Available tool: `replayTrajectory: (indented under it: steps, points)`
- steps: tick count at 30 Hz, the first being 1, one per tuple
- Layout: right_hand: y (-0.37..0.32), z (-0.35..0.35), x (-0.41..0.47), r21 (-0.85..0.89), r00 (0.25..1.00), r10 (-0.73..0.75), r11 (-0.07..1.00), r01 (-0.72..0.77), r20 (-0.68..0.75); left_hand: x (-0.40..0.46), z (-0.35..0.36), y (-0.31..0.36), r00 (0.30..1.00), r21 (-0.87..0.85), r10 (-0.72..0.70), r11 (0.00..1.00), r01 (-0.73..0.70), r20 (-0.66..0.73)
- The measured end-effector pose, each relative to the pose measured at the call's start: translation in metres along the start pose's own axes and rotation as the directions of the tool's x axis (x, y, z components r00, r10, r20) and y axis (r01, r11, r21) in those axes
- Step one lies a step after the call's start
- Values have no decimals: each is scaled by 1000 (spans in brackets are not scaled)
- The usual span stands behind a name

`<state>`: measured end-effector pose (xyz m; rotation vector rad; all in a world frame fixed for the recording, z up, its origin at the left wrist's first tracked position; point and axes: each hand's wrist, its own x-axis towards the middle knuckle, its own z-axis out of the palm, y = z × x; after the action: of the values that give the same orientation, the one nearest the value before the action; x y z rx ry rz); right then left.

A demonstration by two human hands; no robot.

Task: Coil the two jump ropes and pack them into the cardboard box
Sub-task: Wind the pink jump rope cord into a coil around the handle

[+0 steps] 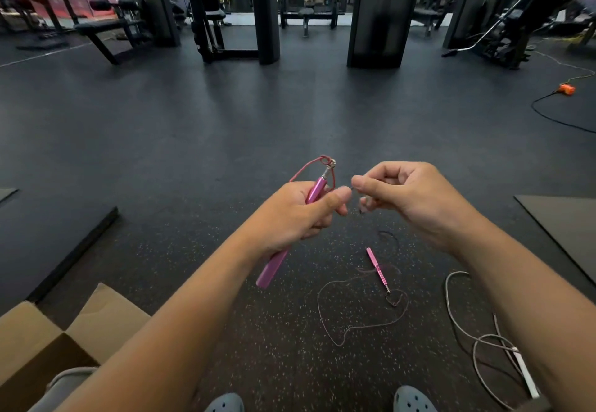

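Partly hidden behind left hand point(296, 215), pink handle point(314, 189) gripped mid-length; thin cord barely visible, pinched by right hand point(409, 198).

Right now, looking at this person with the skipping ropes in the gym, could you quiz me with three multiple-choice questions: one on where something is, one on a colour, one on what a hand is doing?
1. Where is the cardboard box?
A. lower left, beside the person
B. far right by the orange plug
C. on a bench

2. What colour is the handle in the left hand?
A. white
B. pink
C. black

3. What is the right hand doing?
A. lying flat on the floor
B. pinching the thin cord
C. holding the box

Answers: 1 A, its open flaps show at the lower left corner. 2 B, the gripped handle is pink. 3 B, its thumb and fingers are curled together near the left thumb.
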<state>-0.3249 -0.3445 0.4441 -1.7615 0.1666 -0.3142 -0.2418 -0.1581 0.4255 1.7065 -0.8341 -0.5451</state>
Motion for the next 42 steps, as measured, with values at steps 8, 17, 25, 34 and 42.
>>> replayTrajectory:
  steps: [8, 17, 25, 34, 42]
  points:
    - [-1, -5, 1, 28, 986, 102, 994, -107, 129, -2, 3, 3, 996, -251, 25, 968, -3, 84]
    - [0, -9, 1, 206, 987, 96, 971, -121, 128, -4, 3, 10, 990, -289, -39, 954, 77, 134]
    - [10, -11, 3, -3, 999, 20, 1000, -20, 25, -8, 2, 10, 985, -381, -56, 917, 115, 163]
    - [-4, -5, -2, 396, 973, 124, 898, -193, 192, -6, 2, 15, 989, -345, -70, 932, 112, 131]
    - [1, -13, -4, 257, 968, 132, 948, -185, 211, -8, 1, 18, 991, -334, -78, 936, 110, 107]
